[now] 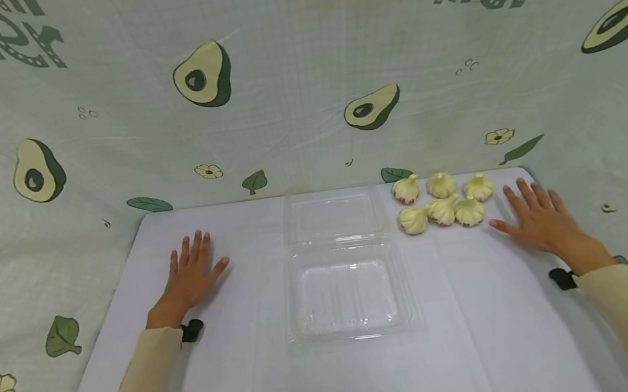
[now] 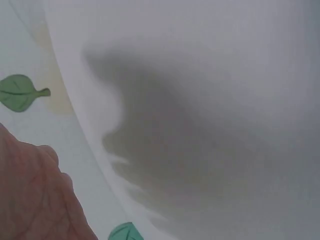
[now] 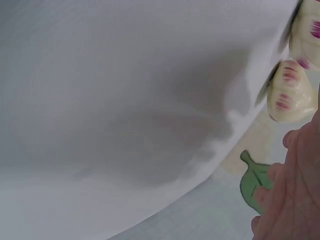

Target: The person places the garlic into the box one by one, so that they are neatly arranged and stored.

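My left hand [image 1: 190, 281] is spread over the left side of the white table, fingers straight and nothing in them. On the far right, my right hand [image 1: 544, 225] is likewise spread and holds nothing. Just left of its fingertips lie several garlic bulbs [image 1: 469, 211], pale with reddish streaks, grouped in two rows near the back edge. Two garlic bulbs [image 3: 291, 92] also show beside the hand in the right wrist view. Between the hands, a clear plastic clamshell box [image 1: 348, 295] lies unfolded, its lid [image 1: 334, 216] toward the back. In the left wrist view, part of the palm [image 2: 35, 195] appears above the hand's shadow.
The table [image 1: 254, 384] has a white cover. Behind it and along both sides hangs a pale cloth [image 1: 288, 69] printed with avocados, leaves and flowers. A black strap [image 1: 192, 330] is at the left wrist, and another black strap [image 1: 563, 278] at the right.
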`<state>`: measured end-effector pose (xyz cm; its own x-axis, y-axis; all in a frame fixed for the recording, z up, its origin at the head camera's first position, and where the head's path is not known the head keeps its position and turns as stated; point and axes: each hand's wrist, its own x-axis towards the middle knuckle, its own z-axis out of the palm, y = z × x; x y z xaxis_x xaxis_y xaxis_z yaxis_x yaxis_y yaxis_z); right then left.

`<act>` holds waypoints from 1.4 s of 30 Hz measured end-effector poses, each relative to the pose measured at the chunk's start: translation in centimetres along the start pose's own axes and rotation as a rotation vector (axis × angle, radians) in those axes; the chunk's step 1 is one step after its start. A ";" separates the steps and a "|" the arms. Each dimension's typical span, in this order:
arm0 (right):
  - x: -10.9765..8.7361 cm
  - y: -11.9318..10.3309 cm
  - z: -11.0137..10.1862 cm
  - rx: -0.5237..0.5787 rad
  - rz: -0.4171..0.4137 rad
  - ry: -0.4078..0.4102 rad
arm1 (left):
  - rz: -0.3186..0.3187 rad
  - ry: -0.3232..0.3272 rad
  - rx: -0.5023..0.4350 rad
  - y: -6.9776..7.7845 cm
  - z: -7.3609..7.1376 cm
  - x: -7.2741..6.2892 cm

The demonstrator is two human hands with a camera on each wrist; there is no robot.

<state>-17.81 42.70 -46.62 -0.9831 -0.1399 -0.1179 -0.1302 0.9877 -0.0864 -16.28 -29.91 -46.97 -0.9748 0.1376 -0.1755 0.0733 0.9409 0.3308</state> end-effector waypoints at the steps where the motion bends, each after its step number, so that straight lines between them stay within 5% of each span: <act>1: 0.0 -0.1 -0.1 -0.001 0.000 -0.003 | 0.007 0.001 -0.002 0.2 0.1 0.0; 22: 0.5 -2.9 0.0 0.015 -0.099 0.040 | 0.191 0.040 -0.018 5.6 3.0 -1.2; 35: 0.1 -4.3 0.3 -0.016 -0.124 0.098 | 0.339 0.061 -0.278 8.3 4.5 -2.8; 42: 0.1 -4.6 0.6 -0.014 -0.135 0.121 | 0.320 0.016 -0.416 9.4 5.1 -3.3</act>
<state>-17.20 38.06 -46.79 -0.9647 -0.2630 0.0139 -0.2633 0.9614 -0.0795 -11.35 -19.97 -48.02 -0.9209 0.3896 0.0079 0.2810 0.6498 0.7063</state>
